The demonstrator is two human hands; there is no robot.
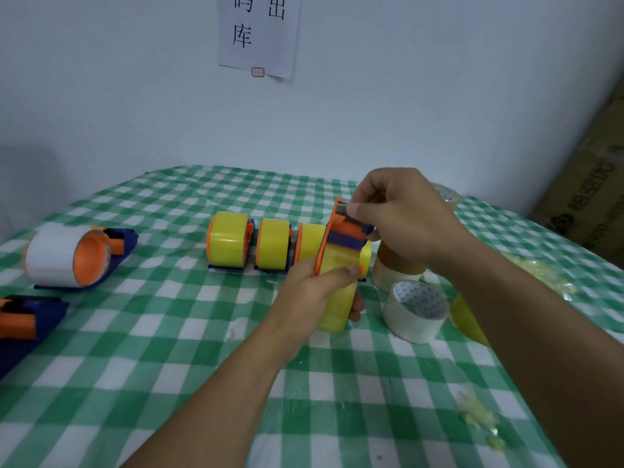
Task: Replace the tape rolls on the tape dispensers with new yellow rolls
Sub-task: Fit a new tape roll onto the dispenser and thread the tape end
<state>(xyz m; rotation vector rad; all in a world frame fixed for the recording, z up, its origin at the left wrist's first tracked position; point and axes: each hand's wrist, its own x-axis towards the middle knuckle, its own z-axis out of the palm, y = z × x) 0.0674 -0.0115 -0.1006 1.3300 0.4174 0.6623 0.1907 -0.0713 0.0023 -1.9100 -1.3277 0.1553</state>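
Note:
An orange and blue tape dispenser (341, 236) with a yellow roll (337, 298) on it is held above the table at centre right. My left hand (317, 288) grips the yellow roll from below and the left. My right hand (401, 217) pinches the dispenser's top end by the cutter. Behind it, three dispensers with yellow rolls (228, 239) (273, 243) (309, 241) stand in a row. At the left lies a dispenser with a white roll (64, 258). Another blue and orange dispenser (23, 322) is cut off by the left edge.
A green checked cloth (169, 332) covers the table. White tape rolls (417, 309) (388, 271) lie right of the held dispenser, and another (449, 195) sits behind my right hand. Crumpled tape scraps (479, 417) lie at the lower right. A cardboard box (587, 184) leans at the far right.

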